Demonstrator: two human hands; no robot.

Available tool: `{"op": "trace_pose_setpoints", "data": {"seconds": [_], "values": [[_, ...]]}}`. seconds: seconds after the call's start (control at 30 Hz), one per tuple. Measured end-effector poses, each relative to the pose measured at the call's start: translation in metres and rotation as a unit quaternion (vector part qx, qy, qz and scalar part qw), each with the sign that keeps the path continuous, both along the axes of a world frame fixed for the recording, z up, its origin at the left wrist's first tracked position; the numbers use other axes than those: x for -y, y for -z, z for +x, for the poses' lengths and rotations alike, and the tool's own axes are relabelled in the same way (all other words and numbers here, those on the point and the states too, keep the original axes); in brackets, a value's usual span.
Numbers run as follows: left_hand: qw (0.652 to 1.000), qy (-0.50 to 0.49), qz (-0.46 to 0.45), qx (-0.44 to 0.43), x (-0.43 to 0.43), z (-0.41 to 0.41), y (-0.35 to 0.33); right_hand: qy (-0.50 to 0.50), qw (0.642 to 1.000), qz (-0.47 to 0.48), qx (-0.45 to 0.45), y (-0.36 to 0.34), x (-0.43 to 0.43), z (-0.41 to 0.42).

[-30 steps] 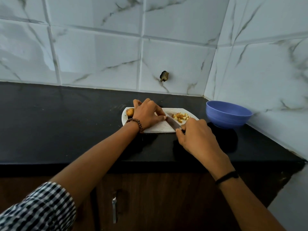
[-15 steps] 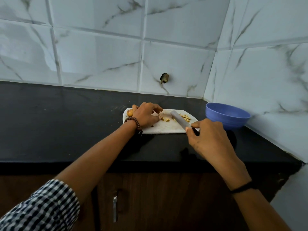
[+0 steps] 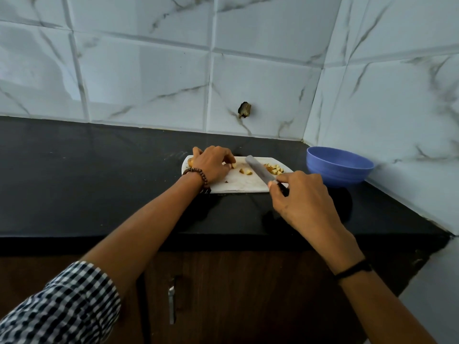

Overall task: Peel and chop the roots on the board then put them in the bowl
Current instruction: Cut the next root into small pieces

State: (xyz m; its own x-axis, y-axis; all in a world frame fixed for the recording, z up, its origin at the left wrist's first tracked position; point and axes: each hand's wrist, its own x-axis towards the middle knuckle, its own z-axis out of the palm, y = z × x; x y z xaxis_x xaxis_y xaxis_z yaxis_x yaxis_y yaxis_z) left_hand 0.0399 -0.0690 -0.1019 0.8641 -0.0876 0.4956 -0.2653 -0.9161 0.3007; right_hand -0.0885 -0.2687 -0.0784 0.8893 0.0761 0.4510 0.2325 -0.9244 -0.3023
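Note:
A white cutting board [image 3: 238, 186] lies on the black counter. My left hand [image 3: 212, 165] rests on its left part, fingers curled over a piece of root; a bit of the root [image 3: 190, 160] shows at the hand's left. My right hand [image 3: 301, 194] grips the handle of a knife [image 3: 258, 171], its blade angled up-left over the board. A small pile of chopped pieces [image 3: 274, 168] sits on the board's right side, and a loose piece [image 3: 247, 172] lies near the middle. A blue bowl [image 3: 339, 166] stands to the right of the board.
The black counter [image 3: 99, 175] stretches to the left. Marble-look tiled walls meet in a corner behind the bowl. A small dark hole [image 3: 244, 110] marks the back wall. Below the counter's front edge is a wooden cabinet with a metal handle [image 3: 172, 300].
My right hand drew the knife back from beside my left hand toward the right and lifted the blade. Chopped pieces now lie spread on the board. My left hand stayed on the root.

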Motion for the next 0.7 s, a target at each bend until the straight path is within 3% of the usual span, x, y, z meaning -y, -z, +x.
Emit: {"op": "trace_pose_setpoints", "data": {"seconds": [0.13,0.23,0.7], "values": [[1.000,-0.005,0.000,0.010,0.001,0.000,0.001,-0.025,1.000,-0.015,-0.011,0.005,-0.005,-0.003],[1.000,-0.009,0.011,0.023,0.000,0.000,0.002,0.009,1.000,-0.021,-0.009,0.007,0.000,0.003],[1.000,-0.003,-0.006,0.015,0.002,-0.001,-0.002,-0.010,0.999,0.035,0.023,0.010,-0.009,0.012]]}}
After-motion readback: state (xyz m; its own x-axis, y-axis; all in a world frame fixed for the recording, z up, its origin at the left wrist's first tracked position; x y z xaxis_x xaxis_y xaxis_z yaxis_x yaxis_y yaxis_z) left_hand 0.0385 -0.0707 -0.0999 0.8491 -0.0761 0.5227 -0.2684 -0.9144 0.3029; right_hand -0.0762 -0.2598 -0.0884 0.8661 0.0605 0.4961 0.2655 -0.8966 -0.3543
